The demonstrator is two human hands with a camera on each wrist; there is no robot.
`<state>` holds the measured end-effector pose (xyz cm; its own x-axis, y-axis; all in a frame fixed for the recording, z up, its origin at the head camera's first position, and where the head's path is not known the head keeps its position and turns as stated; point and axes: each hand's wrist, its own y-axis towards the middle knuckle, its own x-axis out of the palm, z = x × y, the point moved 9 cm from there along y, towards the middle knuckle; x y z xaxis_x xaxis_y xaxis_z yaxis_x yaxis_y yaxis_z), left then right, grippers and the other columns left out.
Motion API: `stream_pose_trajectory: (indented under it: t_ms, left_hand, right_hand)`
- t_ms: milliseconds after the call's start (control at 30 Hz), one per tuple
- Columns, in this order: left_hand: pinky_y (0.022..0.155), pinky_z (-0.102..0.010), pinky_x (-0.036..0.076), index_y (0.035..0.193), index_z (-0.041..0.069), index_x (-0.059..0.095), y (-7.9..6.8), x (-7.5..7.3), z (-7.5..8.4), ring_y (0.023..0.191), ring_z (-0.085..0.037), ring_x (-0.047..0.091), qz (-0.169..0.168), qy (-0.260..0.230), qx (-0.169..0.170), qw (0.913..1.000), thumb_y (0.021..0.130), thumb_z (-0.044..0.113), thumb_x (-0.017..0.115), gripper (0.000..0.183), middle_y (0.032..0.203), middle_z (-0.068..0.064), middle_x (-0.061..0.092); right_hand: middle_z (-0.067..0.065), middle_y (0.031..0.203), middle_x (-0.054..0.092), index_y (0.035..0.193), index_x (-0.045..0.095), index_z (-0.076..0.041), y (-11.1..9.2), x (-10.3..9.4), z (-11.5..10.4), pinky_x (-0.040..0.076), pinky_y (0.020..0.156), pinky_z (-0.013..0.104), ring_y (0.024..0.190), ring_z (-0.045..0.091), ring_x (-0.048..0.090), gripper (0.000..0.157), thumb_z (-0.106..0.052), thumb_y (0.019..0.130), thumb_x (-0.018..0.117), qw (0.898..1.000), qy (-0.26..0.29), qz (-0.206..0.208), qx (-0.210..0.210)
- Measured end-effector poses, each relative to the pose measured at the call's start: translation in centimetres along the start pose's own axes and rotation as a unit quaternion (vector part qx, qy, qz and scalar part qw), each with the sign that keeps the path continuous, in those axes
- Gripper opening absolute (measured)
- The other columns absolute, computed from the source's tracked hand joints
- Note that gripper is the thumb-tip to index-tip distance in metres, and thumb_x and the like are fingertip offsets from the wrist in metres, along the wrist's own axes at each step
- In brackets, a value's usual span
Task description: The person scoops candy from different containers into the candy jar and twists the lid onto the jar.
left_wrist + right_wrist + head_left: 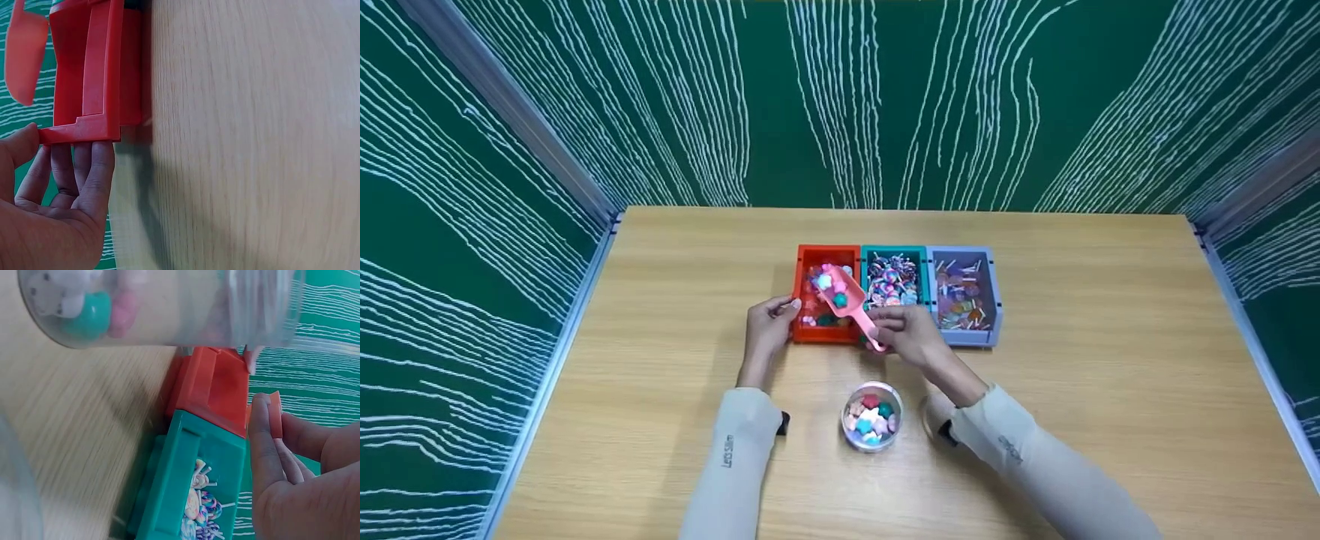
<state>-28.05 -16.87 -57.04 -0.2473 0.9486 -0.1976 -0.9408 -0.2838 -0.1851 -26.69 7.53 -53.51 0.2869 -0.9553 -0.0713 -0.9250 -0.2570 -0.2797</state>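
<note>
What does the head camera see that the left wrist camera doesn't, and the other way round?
Only the head view shows the right hand gripping the scoop, the jar with its colourful pieces, the lollipops and the lilac bin.

Only the left wrist view shows the four fingers of the left hand plainly one by one, close against the red bin.

Both show the left hand holding the red bin, part of the scoop, the table and the green backdrop.
</note>
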Motion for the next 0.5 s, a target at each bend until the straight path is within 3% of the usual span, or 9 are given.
stream_pose_trajectory:
  t_ms: [300, 500]
  left_hand:
    - [0.057, -0.019, 0.047, 0.121, -0.009, 0.074, -0.1, 0.2, 0.0, 0.069, -0.011, 0.055, -0.003, -0.015, -0.005, 0.9999, 0.101, 0.006, 0.070, 0.026, 0.082, -0.002, 0.063]
    - [0.061, -0.018, 0.046, 0.119, -0.011, 0.074, -0.3, 0.0, 0.3, 0.073, -0.009, 0.055, 0.013, -0.010, 0.008, 0.9998, 0.099, 0.004, 0.072, 0.026, 0.081, -0.002, 0.065]
  right_hand:
    - [0.031, 0.122, 0.072, 0.135, 0.064, 0.012, -2.6, -2.0, -0.2, 0.064, 0.076, 0.031, 0.087, 0.023, 0.078, 0.035, 0.011, 0.100, 0.062, 1.000, -0.005, -0.017, 0.019]
    - [0.034, 0.124, 0.069, 0.135, 0.063, 0.013, -4.2, -2.8, 0.0, 0.064, 0.079, 0.034, 0.085, 0.019, 0.078, 0.035, 0.010, 0.100, 0.062, 0.999, -0.003, -0.025, 0.026]
